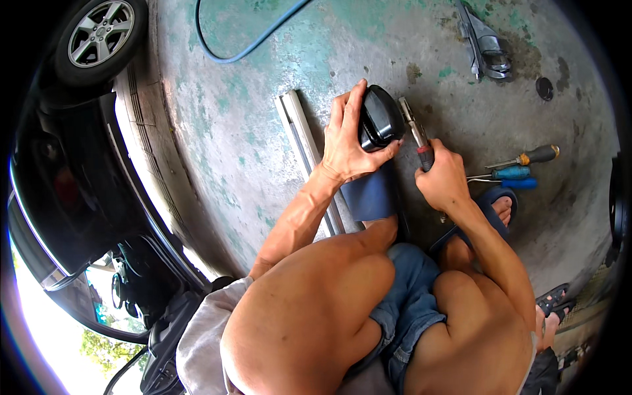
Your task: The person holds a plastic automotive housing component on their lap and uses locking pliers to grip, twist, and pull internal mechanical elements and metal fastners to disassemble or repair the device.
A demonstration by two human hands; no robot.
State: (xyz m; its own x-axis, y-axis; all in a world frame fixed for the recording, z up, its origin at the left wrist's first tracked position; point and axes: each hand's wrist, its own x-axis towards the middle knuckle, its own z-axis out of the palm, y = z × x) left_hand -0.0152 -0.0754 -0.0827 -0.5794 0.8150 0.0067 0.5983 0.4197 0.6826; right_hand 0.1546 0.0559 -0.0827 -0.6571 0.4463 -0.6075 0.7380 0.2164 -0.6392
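Observation:
My left hand point(347, 141) grips a glossy black rounded car part point(383, 117), which looks like a side mirror housing; thumb and fingers are on opposite sides of it. It is held above the floor, just beyond a blue slipper point(368, 197) on my left foot. My right hand point(444, 176) is closed around the black-and-red grip of a metal-headed hand tool point(415, 130), apparently pliers. The tool's metal end points away from me, close beside the black part's right side. Whether the two touch is hard to tell.
Screwdrivers with an orange-black handle point(540, 155) and blue handles point(517, 178) lie right of my hand. A long pale metal rail point(296, 125) lies left. A grey clear part point(490, 56), a blue hose point(243, 56) and a black car point(72, 158) surround the workspace; another person's foot point(546, 326) is lower right.

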